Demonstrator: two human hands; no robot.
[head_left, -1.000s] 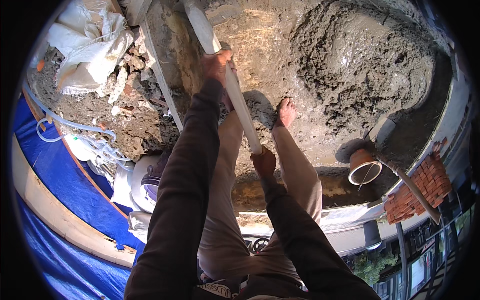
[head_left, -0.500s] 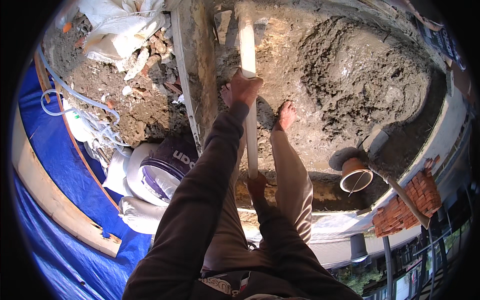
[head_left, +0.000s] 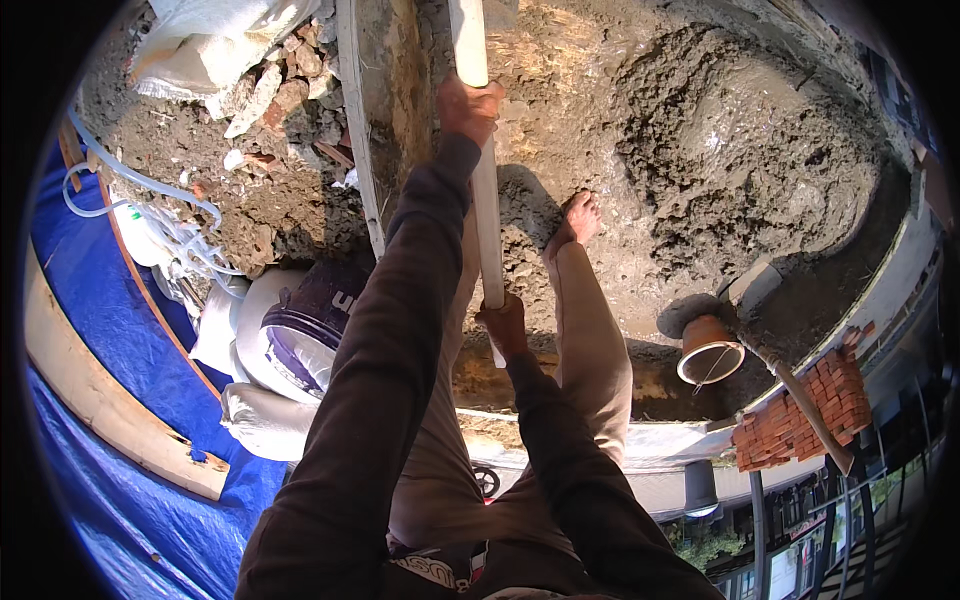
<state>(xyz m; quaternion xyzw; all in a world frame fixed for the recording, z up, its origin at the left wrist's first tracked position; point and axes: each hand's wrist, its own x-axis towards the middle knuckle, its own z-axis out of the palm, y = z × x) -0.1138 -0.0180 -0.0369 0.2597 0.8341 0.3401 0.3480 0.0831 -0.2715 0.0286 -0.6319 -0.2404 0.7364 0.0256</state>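
A long pale pole (head_left: pixel 485 215), which looks wooden, runs up the middle of the view between my legs, its far end cut off at the top edge. My left hand (head_left: pixel 468 108) is wrapped round its upper part, arm stretched out. Lower down, near my right knee, my right hand (head_left: pixel 503 325) grips the same pole close to its near end. Beneath it lies wet grey mortar or mud (head_left: pixel 545 120). My bare right foot (head_left: pixel 575 218) stands on that surface.
Rough wet mix (head_left: pixel 740 150) is heaped at the right. Below it sit an orange bucket (head_left: pixel 711 350), a wooden handle (head_left: pixel 800 400) and stacked bricks (head_left: pixel 805 415). A board edge (head_left: pixel 358 120), rubble (head_left: pixel 275 95), a dark bucket (head_left: pixel 300 335) and blue tarp (head_left: pixel 100 300) lie leftward.
Both hands have moved forward and slightly left with the pole, its near end now showing just below my right hand. My left arm reaches farther out. Both grips stay closed.
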